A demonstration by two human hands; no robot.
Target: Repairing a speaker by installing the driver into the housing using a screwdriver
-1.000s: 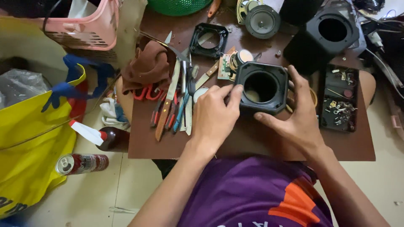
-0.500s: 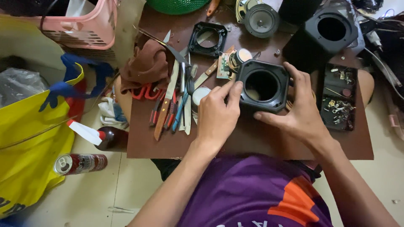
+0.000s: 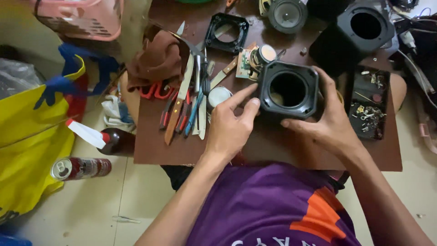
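on brown board (image 3: 273, 146), both hands gripping black speaker housing (image 3: 288, 90), left hand (image 3: 230, 125), right hand (image 3: 325, 120)

A person in a short-sleeved purple T-shirt (image 3: 268, 205), seen from above. An orange panel cuts diagonally across the shirt's front near the right side, and pale lettering runs along the lower part of the chest. Both forearms are bare, and neither the left hand (image 3: 230, 130) nor the right hand (image 3: 325, 120) shows rings, a watch or gloves.
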